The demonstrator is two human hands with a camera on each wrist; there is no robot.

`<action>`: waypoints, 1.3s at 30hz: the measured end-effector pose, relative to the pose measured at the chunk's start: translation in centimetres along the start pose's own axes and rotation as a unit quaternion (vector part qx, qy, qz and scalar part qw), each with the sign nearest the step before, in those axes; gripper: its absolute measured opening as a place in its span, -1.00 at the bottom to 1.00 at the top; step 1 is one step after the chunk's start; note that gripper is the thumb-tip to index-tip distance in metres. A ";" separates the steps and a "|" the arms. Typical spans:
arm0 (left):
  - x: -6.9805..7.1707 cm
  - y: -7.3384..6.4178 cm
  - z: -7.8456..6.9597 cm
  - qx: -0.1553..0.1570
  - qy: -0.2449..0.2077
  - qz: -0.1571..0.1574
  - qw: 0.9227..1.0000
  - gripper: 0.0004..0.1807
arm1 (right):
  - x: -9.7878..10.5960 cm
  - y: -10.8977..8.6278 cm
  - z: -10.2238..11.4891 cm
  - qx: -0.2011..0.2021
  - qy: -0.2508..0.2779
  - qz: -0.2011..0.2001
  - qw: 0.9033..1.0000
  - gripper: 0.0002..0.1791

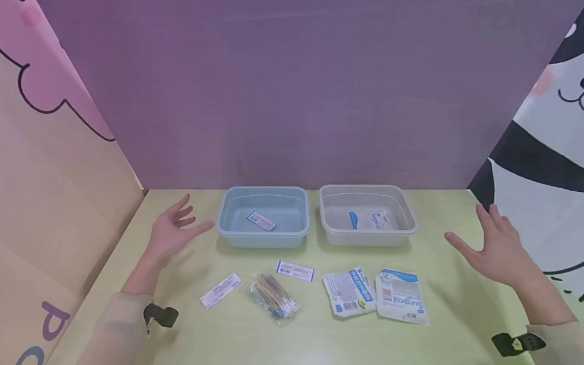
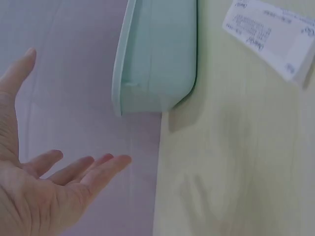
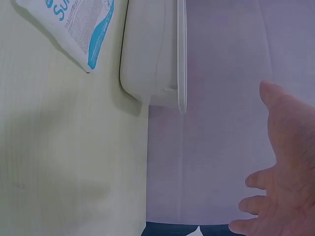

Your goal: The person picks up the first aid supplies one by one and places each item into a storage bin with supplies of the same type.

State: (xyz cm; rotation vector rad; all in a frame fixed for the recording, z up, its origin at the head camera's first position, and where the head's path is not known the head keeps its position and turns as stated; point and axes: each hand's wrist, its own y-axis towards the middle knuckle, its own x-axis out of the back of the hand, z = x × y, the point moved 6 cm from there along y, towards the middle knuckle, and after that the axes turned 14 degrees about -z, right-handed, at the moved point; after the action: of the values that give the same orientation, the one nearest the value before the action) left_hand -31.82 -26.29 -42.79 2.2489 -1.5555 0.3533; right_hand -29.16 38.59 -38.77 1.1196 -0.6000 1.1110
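My left hand (image 1: pixel 172 233) hovers left of the blue plastic basket (image 1: pixel 262 242), fingers spread and nothing in them. On the other side my right hand (image 1: pixel 500 250) is held in the air, thumb apart from the fingers, right of the white plastic basket (image 1: pixel 365 239). A small wrapped packet (image 1: pixel 261 221) lies in the blue basket, and a packet marked Surgical (image 1: pixel 372 220) lies in the white one. In front are two narrow wrapped packets, one at the left (image 1: pixel 221 291) and one nearer the middle (image 1: pixel 295 271), and a clear bag of cotton swabs (image 1: pixel 274 298).
Two larger white-and-blue packets, one tilted (image 1: pixel 349 292) and one marked Surgical (image 1: pixel 402 296), lie before the white basket. A purple panel (image 1: pixel 300 90) rises behind the pale table (image 1: pixel 334 360). Printed panels stand at both sides, the right one showing a panda (image 1: pixel 576 149).
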 end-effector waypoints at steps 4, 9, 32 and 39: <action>-0.9 0.0 -0.1 0.000 -0.015 0.008 1.000 0.13 | -0.3 0.1 -0.1 -0.002 -0.001 0.001 1.000 0.14; -1.7 -0.1 -0.1 0.007 -0.025 0.019 0.999 0.11 | -0.3 0.1 0.2 0.002 0.003 -0.001 1.000 0.15; -5.8 0.3 0.0 0.028 -0.019 0.043 0.998 0.12 | -2.6 0.9 4.1 0.049 0.048 0.005 0.998 0.16; -6.4 0.5 0.2 0.037 -0.015 0.039 0.998 0.14 | -2.3 1.0 6.0 0.068 0.055 -0.029 0.996 0.13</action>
State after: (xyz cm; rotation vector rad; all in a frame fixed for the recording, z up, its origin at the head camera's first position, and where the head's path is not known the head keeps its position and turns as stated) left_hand -34.56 -21.15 -45.50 2.2629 -1.6750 0.4081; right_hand -30.11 32.22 -38.17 1.1761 -0.4085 1.1685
